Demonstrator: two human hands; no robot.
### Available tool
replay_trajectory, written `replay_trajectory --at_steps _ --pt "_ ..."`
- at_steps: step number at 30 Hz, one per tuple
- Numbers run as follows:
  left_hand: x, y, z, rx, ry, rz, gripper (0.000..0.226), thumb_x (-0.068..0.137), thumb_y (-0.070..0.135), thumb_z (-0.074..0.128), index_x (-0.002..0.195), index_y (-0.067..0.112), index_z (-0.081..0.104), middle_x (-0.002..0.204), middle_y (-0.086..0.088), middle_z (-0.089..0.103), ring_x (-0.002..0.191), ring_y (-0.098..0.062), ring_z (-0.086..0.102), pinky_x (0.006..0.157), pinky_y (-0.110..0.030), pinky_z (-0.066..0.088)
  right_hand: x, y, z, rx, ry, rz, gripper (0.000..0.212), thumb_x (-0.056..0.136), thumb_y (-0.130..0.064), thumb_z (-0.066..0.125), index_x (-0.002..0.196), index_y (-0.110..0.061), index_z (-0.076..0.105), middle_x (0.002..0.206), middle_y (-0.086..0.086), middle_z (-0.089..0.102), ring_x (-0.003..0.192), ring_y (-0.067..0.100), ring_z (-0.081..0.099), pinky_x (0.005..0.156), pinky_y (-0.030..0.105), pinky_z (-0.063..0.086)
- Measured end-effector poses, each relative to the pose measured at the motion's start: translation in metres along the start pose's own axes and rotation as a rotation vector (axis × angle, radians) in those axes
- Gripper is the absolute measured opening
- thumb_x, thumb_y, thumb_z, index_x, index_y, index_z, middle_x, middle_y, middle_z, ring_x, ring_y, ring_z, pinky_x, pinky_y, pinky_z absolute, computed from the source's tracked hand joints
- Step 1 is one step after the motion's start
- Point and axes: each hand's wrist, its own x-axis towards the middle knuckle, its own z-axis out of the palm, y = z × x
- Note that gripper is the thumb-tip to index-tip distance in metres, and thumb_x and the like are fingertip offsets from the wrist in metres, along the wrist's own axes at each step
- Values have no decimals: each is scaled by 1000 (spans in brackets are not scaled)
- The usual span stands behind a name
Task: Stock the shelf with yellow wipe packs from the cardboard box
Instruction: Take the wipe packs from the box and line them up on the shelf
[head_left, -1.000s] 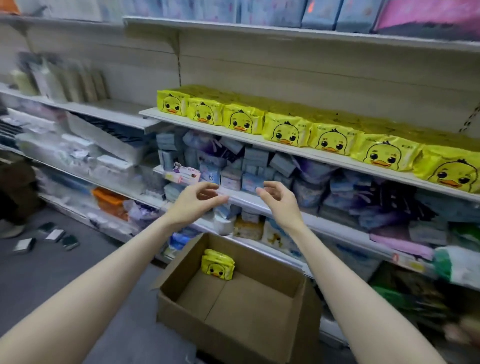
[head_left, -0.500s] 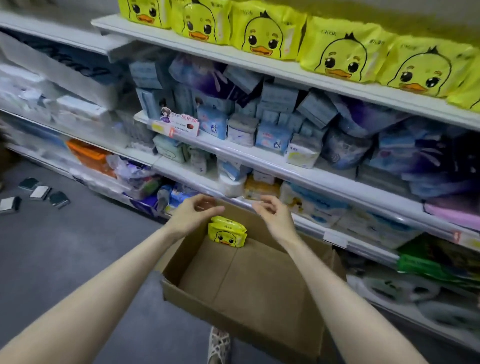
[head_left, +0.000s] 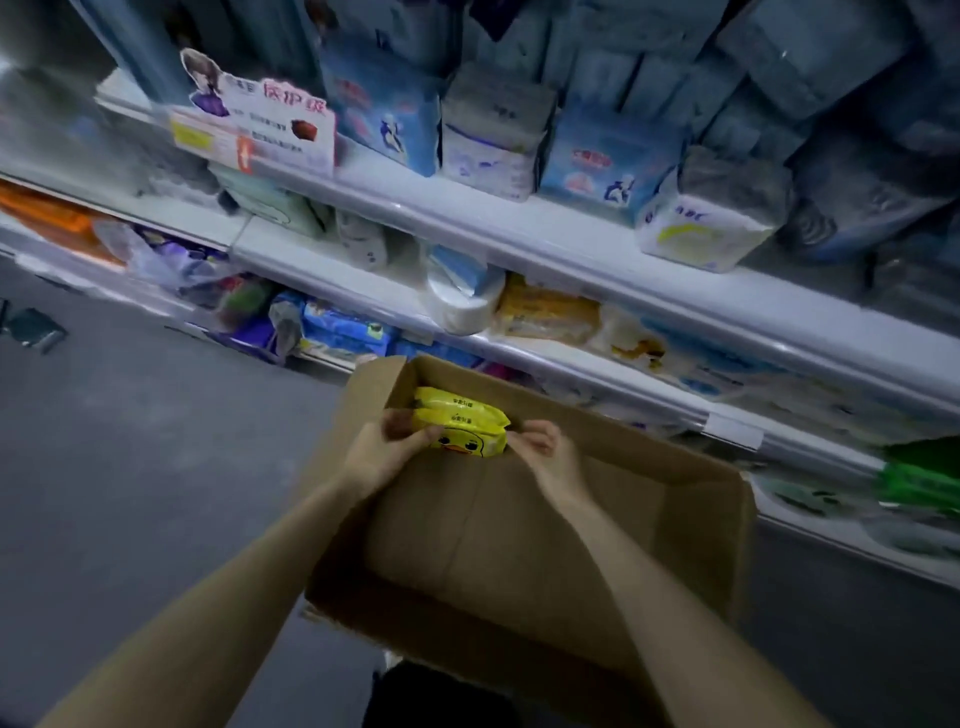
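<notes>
Nearly done: your left hand (head_left: 387, 452), right hand (head_left: 541, 448) clasp yellow wipe packs (head_left: 462, 420) between them, apparently last in cardboard box (head_left: 675, 460); not yet shelved.

1. Cardboard box (head_left: 519, 545): one.
2. Yellow wipe packs (head_left: 467, 428): two, stacked in the box's far left corner.
3. Hands: two, the left hand (head_left: 384, 452) and the right hand (head_left: 545, 452), one at each end of the packs.
4. Shelf levels (head_left: 571, 234) beyond the box: three, one above another.
5. Front row of the top level: two blue packs (head_left: 384, 119) and two white packs (head_left: 493, 135), alternating left to right.
6. Promotional card (head_left: 260, 124): one, far left on that level.
7. White paper roll (head_left: 462, 306): one, middle level.
8. Rail label (head_left: 735, 431): one, right.
9. Dark flat object (head_left: 36, 330) on the floor, far left: one; blurred.
</notes>
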Motion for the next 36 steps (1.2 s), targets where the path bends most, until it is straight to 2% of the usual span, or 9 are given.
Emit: replay_trajectory --at_steps 2,9,11,14,18,25,30,34,36 --pt "16 -11 4 17 -8 -52 55 80 32 72 125 7 55 116 -3 63 107 -19 60 92 -28 48 13 15 7 -2 20 44 30 85 -17 68 111 -9 54 101 6 61 92 14 57 68 5 43" --pt "72 -55 27 -49 -42 -190 83 81 39 69 148 21 25 144 -2 42 131 -21 41 111 -38 31 62 61 31 -16 38 169 57 86 -24 67 135 -7 44 132 4 52 109 5 48 74 3 37" --pt "86 -64 33 -71 -55 -196 85 80 44 69 149 26 22 144 2 40 132 -21 39 112 -37 30 73 68 37 -4 25 180 57 88 -23 65 137 -7 41 133 3 51 109 3 46 72 3 38" --pt "100 -73 40 -73 -74 -184 103 61 66 67 147 33 22 146 1 40 133 -21 39 113 -45 29 85 77 44 15 13 207 52 90 -23 62 136 -9 42 115 -7 53 104 3 46 82 13 36" --pt "112 -83 45 -94 -38 -141 77 84 40 65 148 26 24 146 1 41 133 -19 38 113 -43 30 98 92 54 16 32 239 55 85 -23 69 133 -11 44 120 3 59 111 18 56 83 22 38" --pt "115 -81 53 -94 -70 -129 57 89 35 60 138 18 39 130 -3 53 120 -19 50 101 -31 40 98 105 61 8 70 267 57 77 -9 76 128 -6 52 114 9 63 95 12 56 78 17 40" --pt "124 -83 51 -84 -58 -118 69 87 40 61 144 21 27 130 -2 52 123 -21 49 107 -38 37 94 119 51 33 130 318 57 72 -20 81 123 -7 58 115 12 65 102 25 62 92 35 49" --pt "128 -86 55 -52 -47 -59 89 80 52 65 149 28 15 150 2 33 137 -19 33 114 -47 27 83 125 37 65 186 330 59 71 -20 81 123 -8 58 114 13 65 103 27 62 90 35 49" --pt "129 -87 62 -52 -7 -37 90 81 46 67 149 24 13 151 0 32 138 -19 31 115 -44 24 77 132 28 66 217 335 61 69 -23 82 124 -10 58 116 13 65 105 27 62 91 36 50"
